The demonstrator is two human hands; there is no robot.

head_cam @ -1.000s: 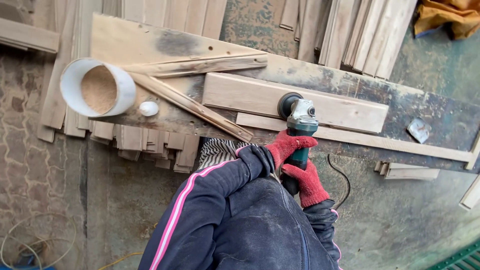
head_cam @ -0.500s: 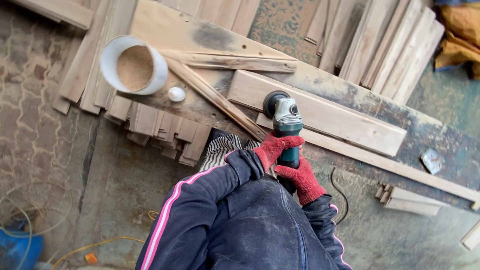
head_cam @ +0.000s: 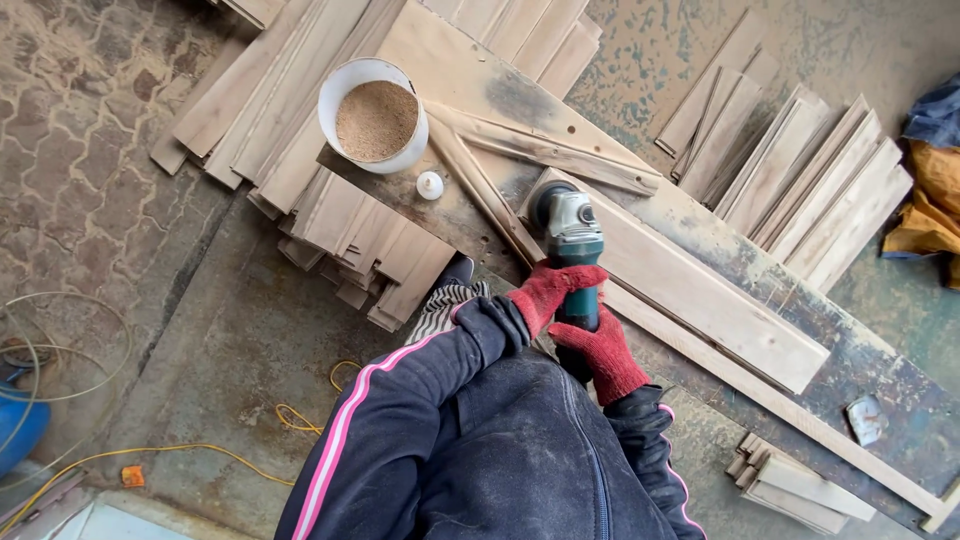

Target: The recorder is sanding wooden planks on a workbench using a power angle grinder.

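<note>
Nearest the camera, the right hand [head_cam: 603, 351] in a red glove is wrapping closed around the rear grip of a green and grey angle grinder [head_cam: 573, 256], and just ahead of it the left hand [head_cam: 548, 289], also red-gloved, is clenching around the tool's body. The grinder's head is resting on the near end of a pale wooden plank [head_cam: 700, 296] lying on a stained workbench [head_cam: 880, 375]. Farther off, a white bucket of sawdust [head_cam: 374, 115] is standing on the bench's far end, with stacked wooden slats [head_cam: 790, 175] lying beyond.
</note>
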